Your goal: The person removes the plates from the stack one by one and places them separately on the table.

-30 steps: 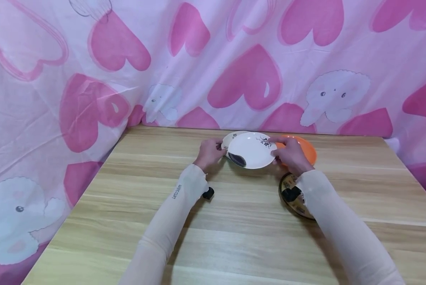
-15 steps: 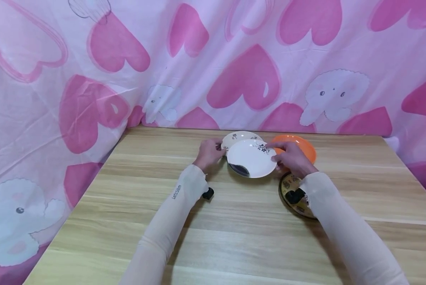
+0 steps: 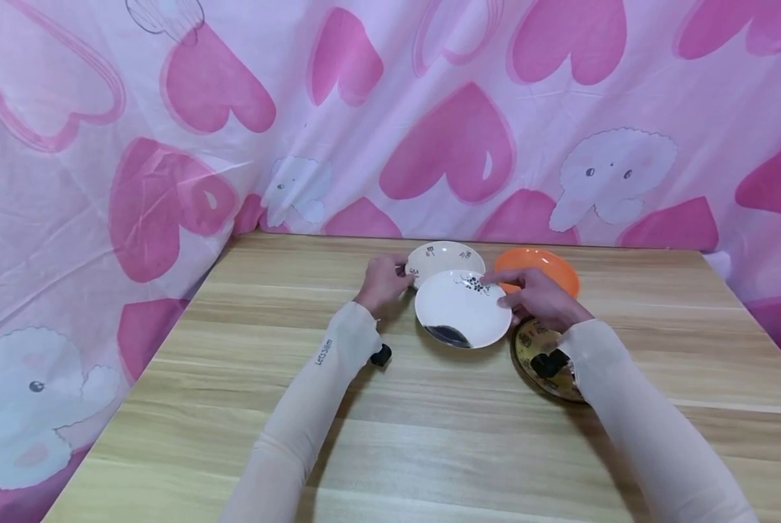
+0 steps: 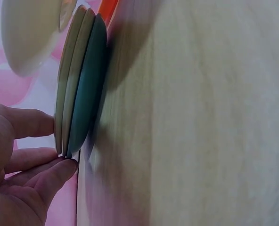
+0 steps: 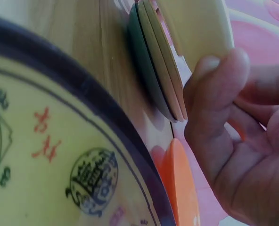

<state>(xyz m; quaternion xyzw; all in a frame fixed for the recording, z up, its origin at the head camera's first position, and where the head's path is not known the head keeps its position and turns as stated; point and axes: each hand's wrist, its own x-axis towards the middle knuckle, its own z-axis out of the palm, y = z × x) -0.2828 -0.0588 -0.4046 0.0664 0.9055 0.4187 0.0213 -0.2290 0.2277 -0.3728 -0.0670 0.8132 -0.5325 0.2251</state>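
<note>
My right hand (image 3: pixel 539 298) pinches the right rim of a white plate (image 3: pixel 458 309) with a dark patch and a flower sprig. Thumb and fingers close on that rim in the right wrist view, and the plate is raised above the table. Behind it stands a stack of plates (image 3: pixel 437 260), the top one pale with dark written characters. My left hand (image 3: pixel 382 282) grips the stack's left edge. From the left wrist, the stack (image 4: pixel 83 89) shows two cream plates over a dark green one, with fingertips at their rims.
An orange plate (image 3: pixel 552 272) lies behind my right hand. Under my right wrist is a yellow plate (image 3: pixel 530 341) with a dark rim and printed characters, partly hidden by the sleeve. A pink heart-patterned cloth (image 3: pixel 455 145) hangs along the wooden table's (image 3: pixel 429 436) back edge.
My right hand has drawn the white plate toward me, off from over the stack, uncovering more of the pale plate behind. My left hand has stayed at the stack's edge.
</note>
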